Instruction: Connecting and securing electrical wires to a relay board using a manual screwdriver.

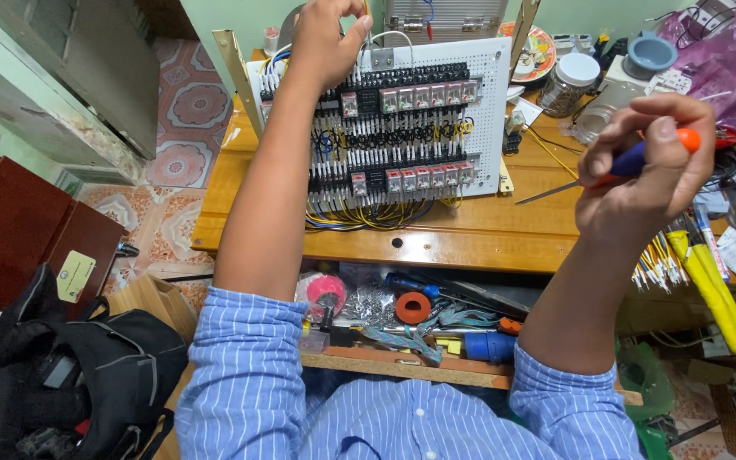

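A white perforated panel stands tilted on the wooden table, carrying two rows of relays and bundles of black, blue and yellow wires. My left hand reaches over the panel's top left edge, fingers pinched on a thin wire there. My right hand is raised to the right of the panel and grips a screwdriver with a blue and orange handle; its metal shaft points left and down toward the panel.
A glass jar, a patterned plate and a purple bag crowd the table's far right. Yellow-sleeved wires lie at right. An open drawer of parts sits below. A black bag lies on the floor at left.
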